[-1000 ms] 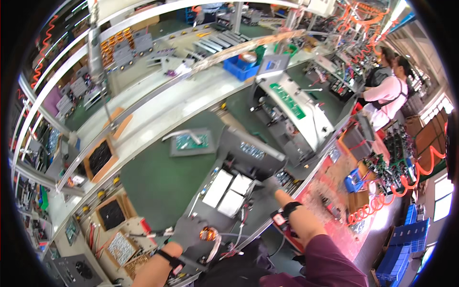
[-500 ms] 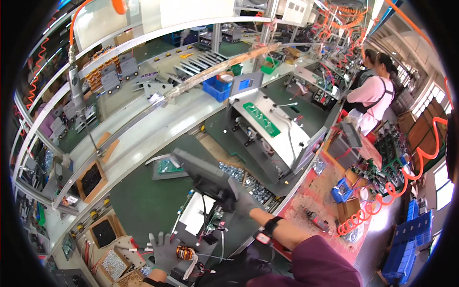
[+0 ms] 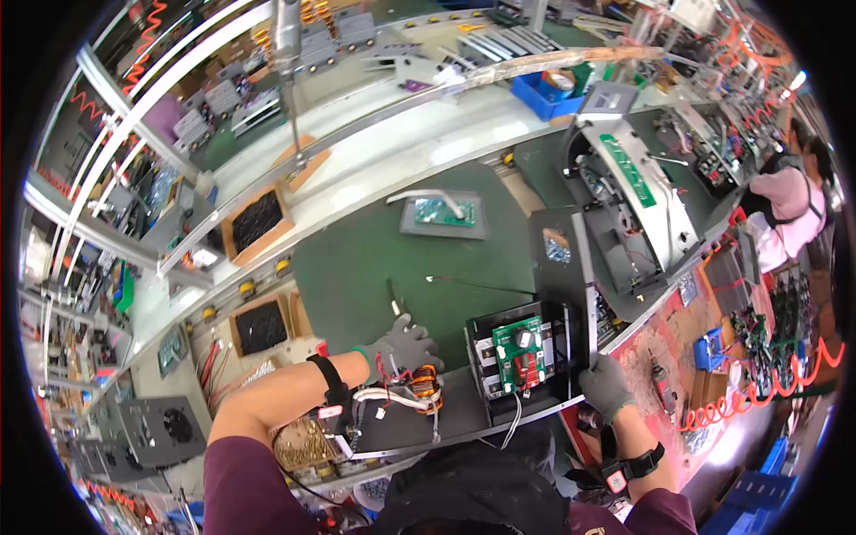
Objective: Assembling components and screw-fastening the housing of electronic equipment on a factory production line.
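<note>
The tabletop is covered by a dark green mat, and close to the near edge lies a black metal chassis carrying a green circuit board, with a copper-wound coil and its loose wires just beside it on a flat black panel. Farther back on the mat sit a small grey tray with a green board and a thin rod lying flat — well apart from the chassis. Left of the mat stand two shallow wooden trays of dark parts — one behind the other.
</note>
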The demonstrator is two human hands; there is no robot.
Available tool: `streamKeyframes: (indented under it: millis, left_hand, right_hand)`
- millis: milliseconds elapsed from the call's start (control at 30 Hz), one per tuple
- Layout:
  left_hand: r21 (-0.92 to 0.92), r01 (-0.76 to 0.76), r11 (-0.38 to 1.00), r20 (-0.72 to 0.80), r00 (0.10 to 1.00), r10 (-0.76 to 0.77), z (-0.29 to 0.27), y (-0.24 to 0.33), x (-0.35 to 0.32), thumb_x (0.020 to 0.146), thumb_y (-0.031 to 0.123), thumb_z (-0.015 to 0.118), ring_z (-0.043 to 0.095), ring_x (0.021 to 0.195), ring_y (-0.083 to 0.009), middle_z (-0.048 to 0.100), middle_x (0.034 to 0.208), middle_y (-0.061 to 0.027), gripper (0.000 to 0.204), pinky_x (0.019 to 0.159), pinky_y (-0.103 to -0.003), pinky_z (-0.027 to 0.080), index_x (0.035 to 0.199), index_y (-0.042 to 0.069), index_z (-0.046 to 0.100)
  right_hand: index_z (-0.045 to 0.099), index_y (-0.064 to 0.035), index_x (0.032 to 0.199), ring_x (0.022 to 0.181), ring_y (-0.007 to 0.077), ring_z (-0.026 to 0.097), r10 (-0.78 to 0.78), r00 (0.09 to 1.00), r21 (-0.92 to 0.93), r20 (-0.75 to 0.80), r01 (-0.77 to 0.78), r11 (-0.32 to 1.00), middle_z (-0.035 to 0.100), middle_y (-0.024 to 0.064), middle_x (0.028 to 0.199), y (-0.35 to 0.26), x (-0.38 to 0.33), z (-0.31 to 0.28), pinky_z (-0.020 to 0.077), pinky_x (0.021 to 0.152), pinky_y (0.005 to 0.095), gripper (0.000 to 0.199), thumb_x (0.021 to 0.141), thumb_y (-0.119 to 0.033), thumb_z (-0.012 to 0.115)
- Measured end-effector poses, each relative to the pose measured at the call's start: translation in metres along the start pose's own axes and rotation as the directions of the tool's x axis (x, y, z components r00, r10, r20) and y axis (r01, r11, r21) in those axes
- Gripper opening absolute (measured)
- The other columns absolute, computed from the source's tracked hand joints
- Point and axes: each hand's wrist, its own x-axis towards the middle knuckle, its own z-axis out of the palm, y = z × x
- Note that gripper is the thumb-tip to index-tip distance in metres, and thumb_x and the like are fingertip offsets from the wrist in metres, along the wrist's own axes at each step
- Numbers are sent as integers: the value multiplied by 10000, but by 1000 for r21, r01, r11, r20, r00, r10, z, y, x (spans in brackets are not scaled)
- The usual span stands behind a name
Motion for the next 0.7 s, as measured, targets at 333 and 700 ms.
streamKeyframes:
  millis: [333,700]
  left_hand:
    - [82,-206,975,99,975,198,46,-81,41,715,445,613,546,947,-278,566,1031,-61,415,783,-439,450,1086,264,583]
    - [-288,182,940,96,982,-160,18,-95,36,728,457,687,575,1017,-308,590,1125,-131,516,853,-401,466,1103,115,597]
  right_hand:
    - [633,-57,836,759,355,651,-181,963,-475,-198,67,877,653,176,783,-77,57,-3,514,686,453,216,850,-230,505]
    - [557,-85,1085,916,326,628,-202,940,-456,-276,57,888,640,127,986,-114,128,-30,504,749,427,342,821,-294,619]
